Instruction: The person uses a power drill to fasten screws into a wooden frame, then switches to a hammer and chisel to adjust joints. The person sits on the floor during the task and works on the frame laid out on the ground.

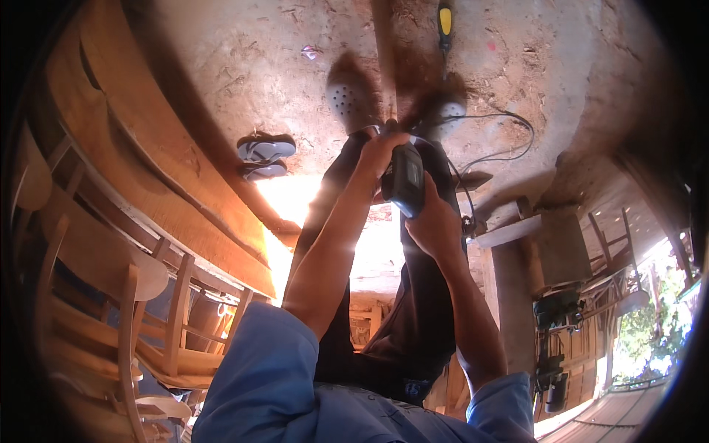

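Note:
Between my legs is a dark handheld power tool (404,177), tilted over the floor; its exact kind is hard to make out. My left hand (382,153) is closed around its front part. My right hand (436,225) wraps the rear end nearer my body. A long narrow wooden strip (389,81) runs away from the tool's far end, between my two shoes. My hands cover where tool and strip meet, so I cannot tell whether they touch. A black cord (530,133) loops on the floor to the right of the tool.
A yellow-and-black handled tool (444,22) lies on the dusty floor ahead. Grey sandals (266,150) sit left of my feet. Large curved wooden boards (162,155) and wooden chair frames (177,314) fill the left side. Wooden furniture (561,251) stands at the right.

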### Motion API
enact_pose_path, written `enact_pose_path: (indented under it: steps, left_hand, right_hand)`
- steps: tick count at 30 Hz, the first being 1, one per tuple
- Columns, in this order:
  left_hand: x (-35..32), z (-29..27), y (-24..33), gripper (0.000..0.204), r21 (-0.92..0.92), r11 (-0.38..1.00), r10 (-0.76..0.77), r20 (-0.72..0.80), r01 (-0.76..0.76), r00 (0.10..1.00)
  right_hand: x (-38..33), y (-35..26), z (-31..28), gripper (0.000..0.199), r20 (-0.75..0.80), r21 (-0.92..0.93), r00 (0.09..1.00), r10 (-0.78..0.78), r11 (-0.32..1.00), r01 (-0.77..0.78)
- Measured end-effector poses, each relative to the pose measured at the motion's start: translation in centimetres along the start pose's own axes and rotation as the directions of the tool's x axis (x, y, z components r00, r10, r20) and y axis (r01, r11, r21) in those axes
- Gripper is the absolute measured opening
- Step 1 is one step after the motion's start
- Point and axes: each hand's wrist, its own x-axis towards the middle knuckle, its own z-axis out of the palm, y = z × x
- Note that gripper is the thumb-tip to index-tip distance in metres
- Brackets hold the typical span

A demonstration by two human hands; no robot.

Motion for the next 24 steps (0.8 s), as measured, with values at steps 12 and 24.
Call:
enact_pose_path:
  steps: [12, 24]
  left_hand:
    - [-4.2, 1.0, 0.5, 0.032, -0.107, 0.985, 0.143, 0.072, -0.134, 0.987]
    - [-5.5, 1.0, -0.5, 0.033, -0.031, 0.994, 0.105, -0.006, -0.105, 0.994]
  right_hand:
    - [-2.9, 0.2, -0.5, 0.087, -0.14, 0.044, 0.98, -0.142, 0.988, 0.15]
    - [-4.1, 0.4, 0.4, 0.085, -0.126, 0.082, 0.986, -0.111, 0.989, 0.122]
